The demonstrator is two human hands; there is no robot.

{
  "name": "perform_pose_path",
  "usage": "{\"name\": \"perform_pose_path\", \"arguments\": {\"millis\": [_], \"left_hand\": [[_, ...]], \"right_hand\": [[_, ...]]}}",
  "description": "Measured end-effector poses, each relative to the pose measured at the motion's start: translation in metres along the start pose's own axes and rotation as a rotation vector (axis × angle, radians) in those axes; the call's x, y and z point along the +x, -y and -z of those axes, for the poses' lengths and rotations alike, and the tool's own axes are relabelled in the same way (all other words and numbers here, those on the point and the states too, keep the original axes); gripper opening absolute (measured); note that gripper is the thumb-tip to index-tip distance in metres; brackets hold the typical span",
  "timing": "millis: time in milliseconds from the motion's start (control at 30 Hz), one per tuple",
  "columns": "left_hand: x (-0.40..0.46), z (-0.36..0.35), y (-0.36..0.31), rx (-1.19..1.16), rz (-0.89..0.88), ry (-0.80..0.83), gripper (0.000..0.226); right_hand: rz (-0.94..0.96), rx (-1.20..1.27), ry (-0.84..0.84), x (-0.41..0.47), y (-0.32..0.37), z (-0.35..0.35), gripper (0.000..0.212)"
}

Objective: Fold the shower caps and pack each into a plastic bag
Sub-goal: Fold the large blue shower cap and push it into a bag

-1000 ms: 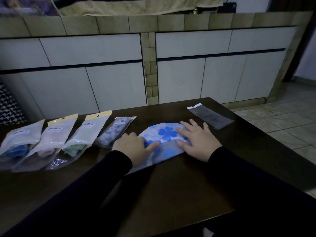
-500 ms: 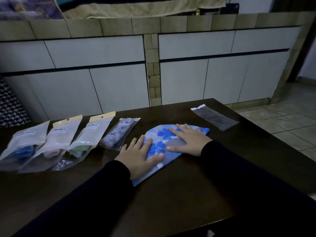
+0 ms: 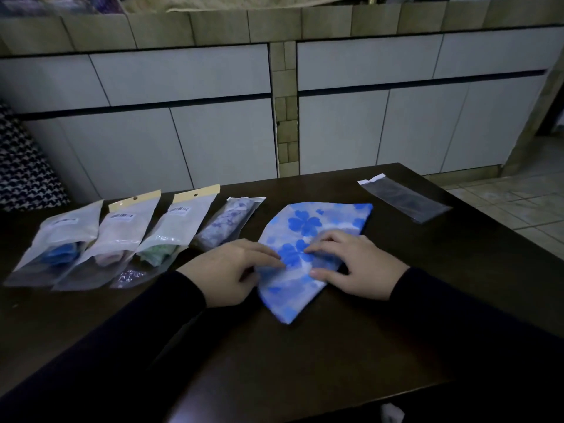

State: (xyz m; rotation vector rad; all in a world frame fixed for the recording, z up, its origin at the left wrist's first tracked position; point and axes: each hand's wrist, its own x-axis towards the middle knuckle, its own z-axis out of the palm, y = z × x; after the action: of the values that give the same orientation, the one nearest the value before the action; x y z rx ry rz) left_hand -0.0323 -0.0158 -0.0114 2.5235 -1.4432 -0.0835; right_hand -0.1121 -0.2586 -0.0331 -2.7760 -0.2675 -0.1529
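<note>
- Cap (image 3: 308, 239): blue-flowered, lying flat on the dark table (image 3: 305, 377) in front of the person, folded to a wedge with its point toward the near edge. Compared with half a second ago, the shape is narrower and its near tip lies more to the right, which suggests a further fold has just been made.
- Left hand (image 3: 229, 271): rests palm down at the cap's left edge, fingers loosely extended, their tips pressing the fabric. It grips nothing; it has closed in from a wider spread.
- Right hand (image 3: 351, 264): lies palm down on the cap's right side, fingers slightly curled, thumb at the near fold. It pins the fabric rather than pinching it, and has shifted rightward off the middle.
- Stage, as judged: folding is under way; the cap is probably still too broad for the bag.
- Empty bag (image 3: 406, 201): clear, flat, well apart at the far right.
- Packed bags (image 3: 122, 236): four in a row to the left, the nearest just beside the left hand.
</note>
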Motion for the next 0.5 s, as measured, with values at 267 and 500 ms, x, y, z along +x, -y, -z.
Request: {"name": "perform_pose_path", "arguments": {"millis": [267,500], "left_hand": [[0.002,-0.015,-0.002,-0.111,-0.098,-0.109,0.027],[0.008,-0.025,-0.002,-0.132,-0.053,-0.21,0.021]], "right_hand": [[0.283,0.089,-0.171,-0.018,-0.014,0.018,0.026],[0.213,0.19,0.136,-0.028,-0.009,0.027,0.044]]}}
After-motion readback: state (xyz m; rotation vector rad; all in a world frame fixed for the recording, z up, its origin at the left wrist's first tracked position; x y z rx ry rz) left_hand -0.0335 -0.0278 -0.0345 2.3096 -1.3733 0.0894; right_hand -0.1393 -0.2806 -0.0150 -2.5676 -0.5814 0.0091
